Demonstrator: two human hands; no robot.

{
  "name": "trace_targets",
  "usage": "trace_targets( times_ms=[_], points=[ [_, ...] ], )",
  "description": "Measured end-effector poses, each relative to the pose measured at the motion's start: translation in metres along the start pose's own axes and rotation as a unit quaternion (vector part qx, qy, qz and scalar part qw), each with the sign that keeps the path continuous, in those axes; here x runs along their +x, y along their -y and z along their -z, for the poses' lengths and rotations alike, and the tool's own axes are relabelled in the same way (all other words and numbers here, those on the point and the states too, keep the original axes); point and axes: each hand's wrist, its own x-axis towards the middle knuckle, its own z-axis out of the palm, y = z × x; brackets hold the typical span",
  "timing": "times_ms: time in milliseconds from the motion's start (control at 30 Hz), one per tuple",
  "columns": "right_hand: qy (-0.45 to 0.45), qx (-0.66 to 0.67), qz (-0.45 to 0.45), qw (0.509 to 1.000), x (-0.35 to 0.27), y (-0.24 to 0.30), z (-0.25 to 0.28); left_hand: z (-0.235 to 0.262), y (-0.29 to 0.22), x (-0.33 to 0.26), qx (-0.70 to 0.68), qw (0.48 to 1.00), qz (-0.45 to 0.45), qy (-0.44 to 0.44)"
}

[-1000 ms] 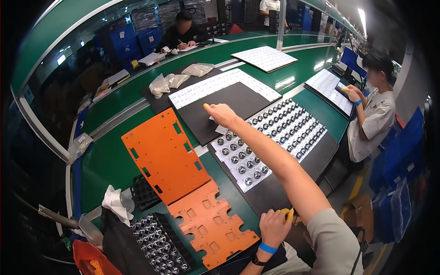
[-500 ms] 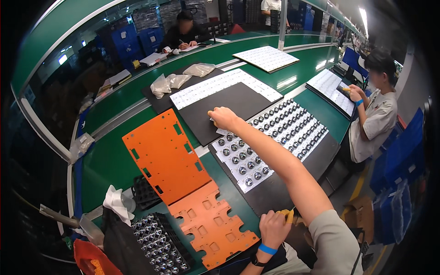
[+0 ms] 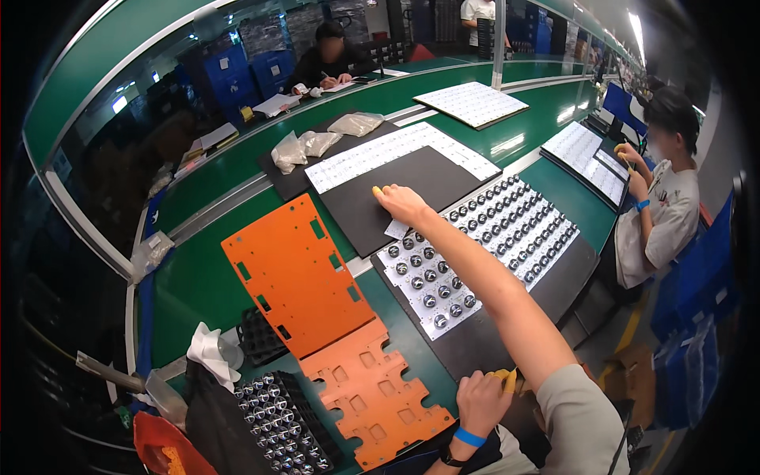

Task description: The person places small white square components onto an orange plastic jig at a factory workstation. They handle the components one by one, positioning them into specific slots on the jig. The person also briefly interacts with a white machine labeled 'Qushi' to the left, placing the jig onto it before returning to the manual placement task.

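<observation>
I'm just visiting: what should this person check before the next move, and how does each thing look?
1. Yellow finger covers worn: ok, visible on both hands.
2. Left hand clear of the domed parts: ok, apart from them.
3. Right hand holding something: cannot tell; its underside is hidden.
4. White board in full view: not ok; the right forearm covers some of it.
5. Domed parts firmly seated: cannot tell; too small.
6. Shiny parts beside the lower orange panel: ok.

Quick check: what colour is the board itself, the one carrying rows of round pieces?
The board is white; it shows best in the head view.
</observation>
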Motion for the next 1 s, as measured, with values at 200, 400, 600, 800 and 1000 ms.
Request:
trace_targets(
  times_ms=[200,400,600,800,1000],
  points=[
    [-0.01,0.009,-0.01,1.0,-0.005,-0.008,0.027,-0.006,0.005,-0.002,0.006,1.0,-0.013,-0.001],
    [0.038,-0.017,0.03,0.999,-0.025,-0.008,0.033,-0.005,0.002,-0.001,0.005,1.0,-0.01,0.001],
    [0.089,-0.029,0.033,0.995,-0.036,0.006,0.033,-0.004,0.003,-0.002,0.016,1.0,-0.008,0.014],
    [0.108,0.021,-0.003,0.994,-0.036,0.001,0.041,-0.003,0.001,-0.001,0.02,1.0,-0.005,0.016],
    [0.073,0.044,-0.044,0.995,-0.031,0.006,0.042,-0.004,0.001,-0.001,0.025,1.0,-0.006,0.012]
  ],
)
